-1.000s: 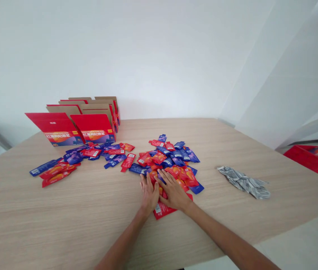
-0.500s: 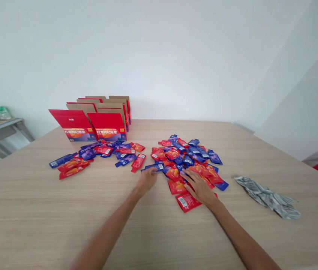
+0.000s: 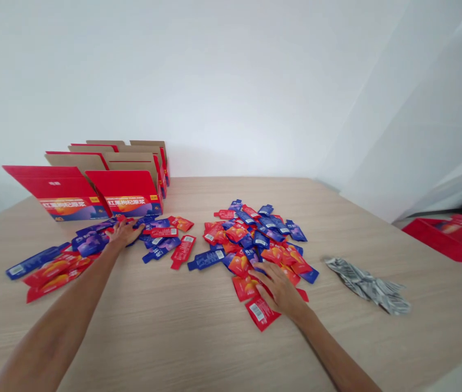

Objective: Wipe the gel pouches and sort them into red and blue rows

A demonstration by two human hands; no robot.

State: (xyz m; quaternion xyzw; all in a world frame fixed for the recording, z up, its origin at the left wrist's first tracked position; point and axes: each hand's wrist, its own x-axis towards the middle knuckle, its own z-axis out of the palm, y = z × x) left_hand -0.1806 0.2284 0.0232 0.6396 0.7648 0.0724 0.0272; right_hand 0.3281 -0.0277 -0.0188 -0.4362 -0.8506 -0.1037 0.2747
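Two loose heaps of red and blue sachets lie on a wooden table [image 3: 198,337]. My right hand [image 3: 277,288] lies flat, fingers spread, on the near edge of the right heap [image 3: 255,237], over red sachets; one red sachet [image 3: 260,313] lies just beside its wrist. My left hand [image 3: 123,233] reaches far left and rests, fingers stretched out, on the left heap [image 3: 92,242], among blue and red sachets in front of the open red cartons [image 3: 127,190]. Neither hand visibly grips anything.
Several open red cardboard cartons [image 3: 61,188] stand in rows at the back left. A crumpled silver-grey wrapper [image 3: 367,286] lies to the right of the sachets. Red boxes [image 3: 451,242] sit off the table at the far right. A white wall is behind.
My left hand has left the right heap and swept left onto the left heap by the cartons. My right hand stayed on the right heap's near edge. The view shifted.
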